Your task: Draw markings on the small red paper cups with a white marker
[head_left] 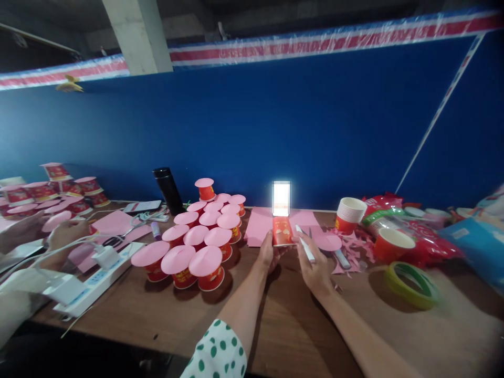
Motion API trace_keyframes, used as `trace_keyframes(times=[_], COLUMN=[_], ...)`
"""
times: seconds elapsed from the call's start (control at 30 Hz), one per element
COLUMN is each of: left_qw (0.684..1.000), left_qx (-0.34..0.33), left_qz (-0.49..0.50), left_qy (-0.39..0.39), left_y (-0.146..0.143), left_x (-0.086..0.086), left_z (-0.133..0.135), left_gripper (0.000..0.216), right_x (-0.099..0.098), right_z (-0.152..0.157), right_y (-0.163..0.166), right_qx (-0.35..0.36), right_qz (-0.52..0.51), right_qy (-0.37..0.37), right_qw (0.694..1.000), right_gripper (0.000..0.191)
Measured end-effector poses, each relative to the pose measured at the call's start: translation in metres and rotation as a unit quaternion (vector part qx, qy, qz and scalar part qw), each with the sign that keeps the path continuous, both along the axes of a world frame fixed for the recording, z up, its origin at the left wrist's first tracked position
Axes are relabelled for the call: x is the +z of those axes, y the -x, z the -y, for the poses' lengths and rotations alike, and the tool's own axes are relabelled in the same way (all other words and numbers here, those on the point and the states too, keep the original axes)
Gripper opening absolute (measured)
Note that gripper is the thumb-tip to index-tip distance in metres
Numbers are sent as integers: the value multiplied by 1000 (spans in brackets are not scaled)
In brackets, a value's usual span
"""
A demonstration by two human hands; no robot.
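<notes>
My left hand is closed round a red paper cup that stands on the wooden table. My right hand grips a white pen-like stick pointing up and left, just right of the cup. A lit phone stands upright directly behind the cup, over sheets of pink paper. A loose pink paper disc lies just past my right hand's fingers.
Several red cups capped with pink discs cluster at left, beside a black flask and a white power strip. Another person's hand works at far left. Stacked cups, pink scraps, a green tape roll and packaging lie right.
</notes>
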State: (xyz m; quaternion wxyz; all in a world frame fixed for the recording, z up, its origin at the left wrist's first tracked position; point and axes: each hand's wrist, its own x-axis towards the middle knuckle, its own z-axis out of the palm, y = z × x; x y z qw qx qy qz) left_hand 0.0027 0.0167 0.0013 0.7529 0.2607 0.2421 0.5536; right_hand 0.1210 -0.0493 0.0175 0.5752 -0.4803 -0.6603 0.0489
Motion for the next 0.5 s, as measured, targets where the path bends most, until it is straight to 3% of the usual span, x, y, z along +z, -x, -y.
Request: trace_keyframes(times=[0.1, 0.23, 0.5], left_qw=[1000, 1000, 1000], left_qx=[7, -3, -1], left_qz=[5, -1, -13], left_qy=[7, 8, 5], left_y=[0, 0, 0], left_x=[0, 0, 5], left_z=[0, 0, 3], left_gripper=[36, 49, 46], right_x=[0, -1, -1], right_z=[-1, -2, -1], right_y=[0, 0, -8], right_qx=[12, 30, -4], right_qz=[-3, -4, -37], right_qy=[2, 4, -21], right_qw=[1000, 1000, 999], right_gripper=[34, 34, 34])
